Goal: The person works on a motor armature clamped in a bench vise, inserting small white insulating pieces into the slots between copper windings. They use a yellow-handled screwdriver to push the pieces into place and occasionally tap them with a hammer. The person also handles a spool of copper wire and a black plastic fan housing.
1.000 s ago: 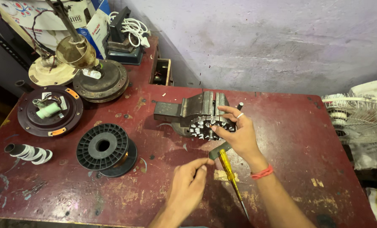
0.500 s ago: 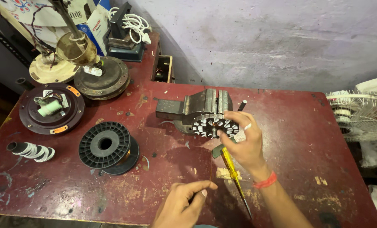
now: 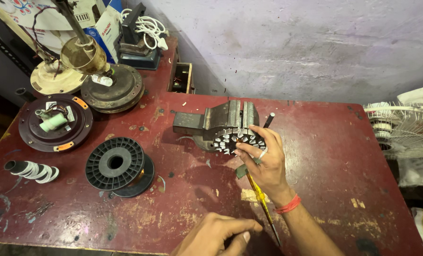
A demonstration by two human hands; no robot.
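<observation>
Meanwhile, on a worn red surface [image 3: 316,156], the right hand [image 3: 263,163] curls its fingers [image 3: 256,140] over a slotted motor stator [image 3: 233,140] clamped in a small bench vise [image 3: 216,121], while the left hand [image 3: 216,234] pinches what may be thin wire, a yellow-handled screwdriver [image 3: 261,201] lying between them.
</observation>
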